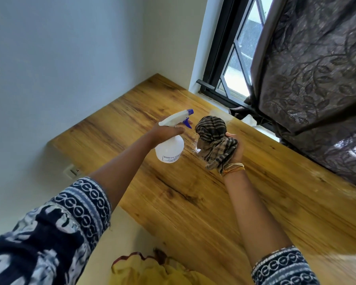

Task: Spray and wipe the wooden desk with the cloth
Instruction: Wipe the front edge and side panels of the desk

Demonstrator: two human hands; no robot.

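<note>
Striped cloth (215, 138) is bunched in the right hand (235, 150), fingers curling round it, above the desk (193, 202). The left hand (167, 131) is gripping the spray bottle (170, 149), nozzle toward the cloth. Wet patches suggest spraying is underway; wiping looks unfinished. The bottle's label is unreadable.

spray bottle (169, 150) left of cloth (215, 138), above desk (193, 202)
</note>
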